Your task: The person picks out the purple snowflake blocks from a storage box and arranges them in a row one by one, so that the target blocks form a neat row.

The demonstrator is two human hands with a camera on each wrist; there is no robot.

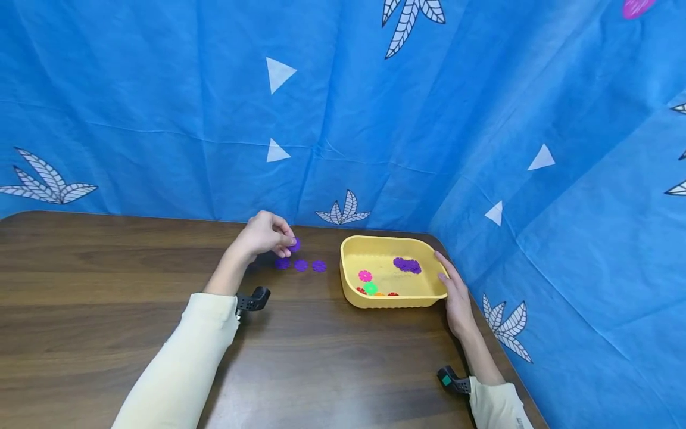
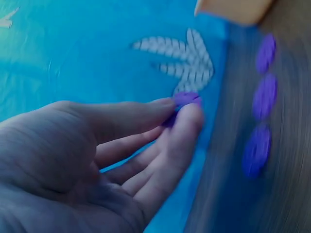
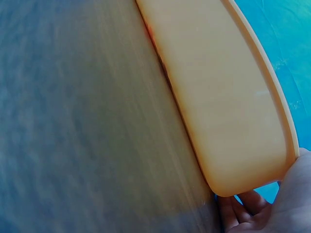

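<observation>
Between the thumb and fingers of my left hand is a purple snowflake disc, pinched just above the table's far part. The left wrist view shows the same purple disc partly covered by the fingertips. Below that hand, three more purple discs lie in a row on the table. To their right stands a yellow plastic basket. My right hand grips the basket's right end, its thumb near the rim and other fingers against the outer wall.
Inside the basket lie a cluster of purple discs, a pink disc, a green disc, and red and orange pieces by the near wall. A blue patterned curtain borders the brown wooden table behind and on the right.
</observation>
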